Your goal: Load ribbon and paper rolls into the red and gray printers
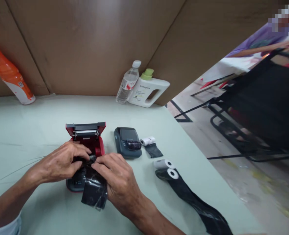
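A small red and black portable printer (76, 182) sits on the table with its lid (85, 129) raised. From its open bay a strip of glossy black film (94, 192) hangs over the front. My left hand (61, 161) reaches over the printer's left side, its thumb and fingers closed on the film's upper part at the bay. On the other side, my right hand (118, 181) pinches the film's right edge, with the loose end draped below its fingers. Both hands partly cover the bay, so what lies deep inside is hidden.
Right of the printer lie a dark handheld printer (127, 142), a small white roll with black film (148, 141) and larger rolls (173, 173) with a long black strip. Bottles (129, 81) and a white jug (146, 91) stand against the brown panel. A folding chair (252, 101) is beyond the table edge.
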A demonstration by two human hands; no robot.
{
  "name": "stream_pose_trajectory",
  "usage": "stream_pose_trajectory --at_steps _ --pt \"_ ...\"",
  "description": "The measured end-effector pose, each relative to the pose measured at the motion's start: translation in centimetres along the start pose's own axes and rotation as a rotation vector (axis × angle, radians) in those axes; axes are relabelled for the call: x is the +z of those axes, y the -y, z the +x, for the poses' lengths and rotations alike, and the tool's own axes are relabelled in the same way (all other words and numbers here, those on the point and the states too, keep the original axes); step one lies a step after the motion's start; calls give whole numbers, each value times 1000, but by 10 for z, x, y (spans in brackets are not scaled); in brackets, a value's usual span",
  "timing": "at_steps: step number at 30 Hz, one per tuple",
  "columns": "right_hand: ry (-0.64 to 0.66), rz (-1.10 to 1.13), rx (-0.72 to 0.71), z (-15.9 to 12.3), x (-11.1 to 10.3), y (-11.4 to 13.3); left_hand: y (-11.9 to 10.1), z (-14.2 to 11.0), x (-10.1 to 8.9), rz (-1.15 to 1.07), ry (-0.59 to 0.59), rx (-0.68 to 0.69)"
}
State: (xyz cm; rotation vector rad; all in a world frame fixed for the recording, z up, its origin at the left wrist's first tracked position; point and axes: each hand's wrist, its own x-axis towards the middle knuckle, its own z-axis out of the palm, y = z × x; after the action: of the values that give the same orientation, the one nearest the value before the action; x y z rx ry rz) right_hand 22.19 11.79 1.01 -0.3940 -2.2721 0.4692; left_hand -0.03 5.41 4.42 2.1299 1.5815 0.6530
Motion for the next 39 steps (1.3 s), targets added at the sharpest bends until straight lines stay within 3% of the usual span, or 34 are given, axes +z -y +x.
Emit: stream_pose_trajectory --at_steps 8,12,18,23,29,33,39 --pt "-20 -20 -105 1 -1 15 -11 -26 -3 -5 -140 103" --pt "-69 -5 -173 -9 0 26 -14 -33 -16 -31 -186 2" --pt "-100 -30 -192 -26 8 31 2 -20 -34 2 -487 -193" --pt "-133 -76 -189 -34 12 34 20 2 -26 -241 -430 -308" --pt "-119 -98 -179 -39 12 39 32 9 -14 -402 -437 -312" --pt "-142 -86 -169 -41 13 41 29 3 -15 -429 -442 -271" --pt "-197 -67 -170 -41 18 43 10 -13 -20 -353 -347 -164"
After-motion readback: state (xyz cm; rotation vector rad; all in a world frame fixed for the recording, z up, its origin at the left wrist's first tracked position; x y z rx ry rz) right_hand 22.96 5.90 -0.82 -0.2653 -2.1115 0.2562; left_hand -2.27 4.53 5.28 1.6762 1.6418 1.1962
